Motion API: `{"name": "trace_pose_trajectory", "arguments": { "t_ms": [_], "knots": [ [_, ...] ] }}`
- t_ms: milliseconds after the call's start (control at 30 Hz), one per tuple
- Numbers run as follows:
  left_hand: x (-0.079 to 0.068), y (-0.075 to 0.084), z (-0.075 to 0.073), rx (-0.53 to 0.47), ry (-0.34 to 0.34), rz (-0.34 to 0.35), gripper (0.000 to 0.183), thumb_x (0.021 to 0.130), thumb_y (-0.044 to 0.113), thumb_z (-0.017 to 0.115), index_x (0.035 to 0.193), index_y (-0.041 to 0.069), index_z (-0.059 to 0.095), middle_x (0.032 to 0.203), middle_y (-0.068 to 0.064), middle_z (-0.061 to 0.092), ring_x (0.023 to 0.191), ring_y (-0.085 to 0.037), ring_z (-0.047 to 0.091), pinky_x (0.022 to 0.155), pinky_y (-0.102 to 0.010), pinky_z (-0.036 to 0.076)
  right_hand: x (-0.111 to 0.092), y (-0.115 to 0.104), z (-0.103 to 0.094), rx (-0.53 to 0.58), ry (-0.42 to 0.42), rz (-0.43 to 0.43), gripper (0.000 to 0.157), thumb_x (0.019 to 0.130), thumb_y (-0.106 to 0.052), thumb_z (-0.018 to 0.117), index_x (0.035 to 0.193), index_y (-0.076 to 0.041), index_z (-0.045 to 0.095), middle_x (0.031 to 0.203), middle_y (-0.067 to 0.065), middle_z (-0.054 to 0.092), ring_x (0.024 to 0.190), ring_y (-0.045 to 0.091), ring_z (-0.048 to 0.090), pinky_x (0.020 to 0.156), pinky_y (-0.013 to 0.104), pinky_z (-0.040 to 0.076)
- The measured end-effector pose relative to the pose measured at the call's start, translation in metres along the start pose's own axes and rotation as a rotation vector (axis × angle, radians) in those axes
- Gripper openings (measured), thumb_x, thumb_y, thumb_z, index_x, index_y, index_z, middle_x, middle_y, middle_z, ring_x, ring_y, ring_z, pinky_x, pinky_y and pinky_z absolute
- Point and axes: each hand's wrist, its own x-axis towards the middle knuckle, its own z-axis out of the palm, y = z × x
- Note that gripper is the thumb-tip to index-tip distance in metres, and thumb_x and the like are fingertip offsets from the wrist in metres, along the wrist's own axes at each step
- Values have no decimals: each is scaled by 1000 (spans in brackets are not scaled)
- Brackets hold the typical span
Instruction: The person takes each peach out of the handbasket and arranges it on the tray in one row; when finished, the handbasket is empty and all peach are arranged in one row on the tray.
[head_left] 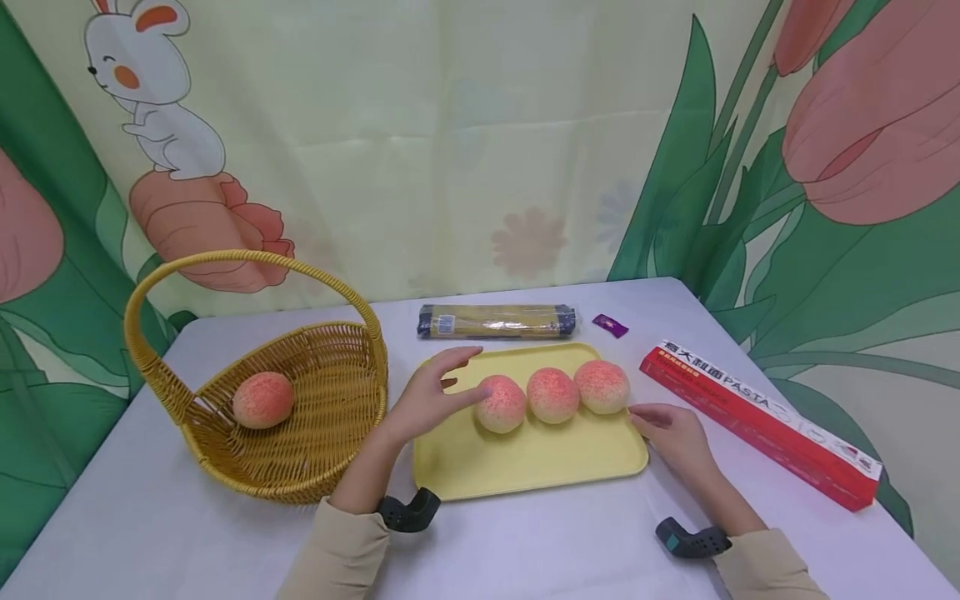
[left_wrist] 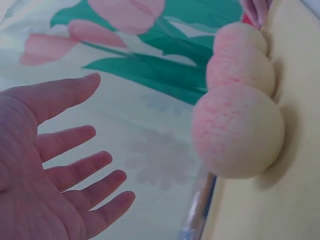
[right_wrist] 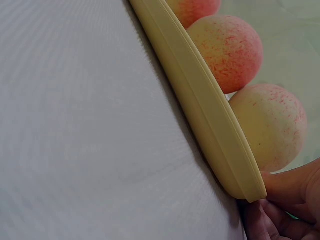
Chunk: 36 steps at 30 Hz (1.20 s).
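Three pink-and-cream peaches sit in a row on a yellow tray (head_left: 525,467): a left peach (head_left: 501,405), a middle peach (head_left: 553,396) and a right peach (head_left: 602,387). My left hand (head_left: 427,398) hovers over the tray's left part, fingers spread, beside the left peach. In the left wrist view its palm (left_wrist: 35,180) holds nothing, apart from the nearest peach (left_wrist: 239,131). At the tray's right edge my right hand (head_left: 678,437) pinches the rim, thumb above and fingers below, as the right wrist view shows on the tray corner (right_wrist: 245,180).
A wicker basket (head_left: 315,417) with a tall handle stands left, one peach (head_left: 263,400) inside. Behind the tray lies a wrapped noodle pack (head_left: 497,322) beside a small purple packet (head_left: 611,325). A long red pasta box (head_left: 757,425) lies at the right.
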Motion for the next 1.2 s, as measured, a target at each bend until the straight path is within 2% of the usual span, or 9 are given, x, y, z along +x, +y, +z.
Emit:
{"name": "trace_pose_trajectory", "arguments": {
  "t_ms": [200, 367, 500, 600, 667, 767, 900, 1100, 1200],
  "knots": [
    [-19, 24, -30, 101, 30, 57, 54, 83, 22, 70, 132, 10, 50, 135, -7, 44, 122, -27, 41, 94, -48, 39, 0, 1, 0, -3, 0, 7, 44, 89, -32, 59, 117, 3, 59, 113, 20, 60, 112, 37, 49, 88, 46, 45],
    [-36, 33, -62, 144, 185, 73, 49, 81, 15, 71, 127, 10, 54, 129, -6, 50, 115, -22, 48, 93, -43, 42, 1, 2, -1, -8, -1, 14, 43, 90, -30, 58, 116, 4, 59, 113, 21, 59, 112, 38, 49, 87, 48, 45],
    [-46, 36, -83, 167, 263, 94, 44, 82, 14, 70, 123, 7, 56, 118, -7, 57, 106, -20, 53, 90, -36, 45, 0, 2, -1, -8, -4, 10, 42, 90, -30, 58, 116, 4, 59, 113, 22, 59, 111, 38, 49, 86, 47, 45],
    [-54, 39, -100, 147, 336, 101, 42, 83, 13, 69, 122, 4, 57, 113, -9, 59, 102, -19, 54, 86, -28, 47, -1, 1, -1, -13, -8, 13, 42, 90, -30, 58, 116, 4, 59, 113, 22, 59, 111, 38, 49, 87, 48, 45],
    [-61, 40, -113, 128, 415, 86, 41, 84, 12, 67, 124, 5, 56, 113, -9, 59, 103, -18, 54, 85, -23, 46, -1, 1, -1, -11, -12, 13, 43, 90, -30, 59, 116, 4, 59, 113, 22, 59, 111, 39, 49, 87, 48, 45],
    [-69, 38, -132, 103, 584, 16, 43, 86, 16, 65, 127, 10, 54, 115, -5, 58, 105, -15, 53, 85, -19, 44, -1, 0, 0, -13, -15, 21, 43, 90, -30, 59, 116, 4, 59, 114, 22, 59, 112, 39, 48, 87, 48, 45],
    [-72, 26, -149, 93, 771, -86, 44, 87, 20, 65, 129, 14, 53, 117, -3, 57, 107, -14, 52, 90, -23, 43, -1, 1, 0, -17, -15, 25, 42, 90, -30, 58, 116, 4, 59, 113, 22, 59, 112, 39, 48, 86, 48, 46],
    [-66, -11, -151, 60, 948, -250, 50, 84, 27, 68, 128, 11, 53, 124, -7, 51, 116, -17, 44, 96, -30, 35, 1, 1, 1, -16, -8, 27, 43, 90, -30, 58, 116, 4, 59, 113, 22, 59, 111, 38, 49, 86, 47, 46],
    [-64, -29, -151, 37, 967, -383, 57, 83, 27, 68, 133, 11, 48, 132, -7, 45, 124, -18, 36, 100, -34, 33, 1, 1, 0, -11, -6, 34, 44, 90, -31, 59, 116, 4, 59, 114, 22, 59, 111, 38, 49, 86, 47, 46]
  ]
}}
